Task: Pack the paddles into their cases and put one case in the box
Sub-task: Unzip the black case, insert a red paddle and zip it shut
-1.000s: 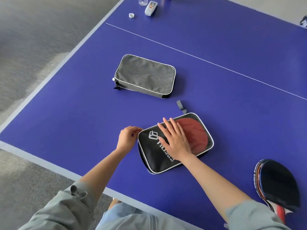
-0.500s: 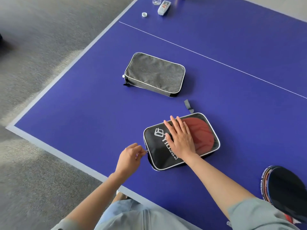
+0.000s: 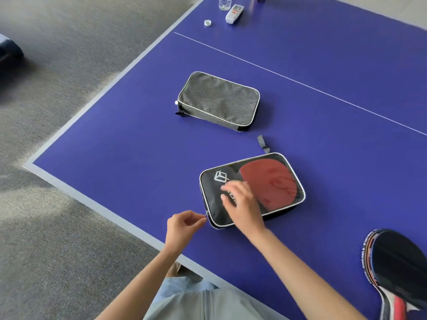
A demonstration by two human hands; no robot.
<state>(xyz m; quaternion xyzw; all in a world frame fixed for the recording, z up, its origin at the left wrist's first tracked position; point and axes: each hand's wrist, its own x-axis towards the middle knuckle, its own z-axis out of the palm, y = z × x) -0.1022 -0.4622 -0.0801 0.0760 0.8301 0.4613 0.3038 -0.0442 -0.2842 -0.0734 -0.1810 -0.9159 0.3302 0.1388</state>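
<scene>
While zipped black case (image 3: 217,204) near, grey case (image 3: 218,100) and loose paddle (image 3: 397,262) apart.

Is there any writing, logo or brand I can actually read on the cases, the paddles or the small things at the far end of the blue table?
Black zip case: white cube-shaped logo, no letters; the white wording below it is hidden by the right hand.
Black-faced paddle: white lettering along its edge, too small to read.
White rectangular gadget: red marking, too blurred to read.
Grey fabric case: no text visible.
</scene>
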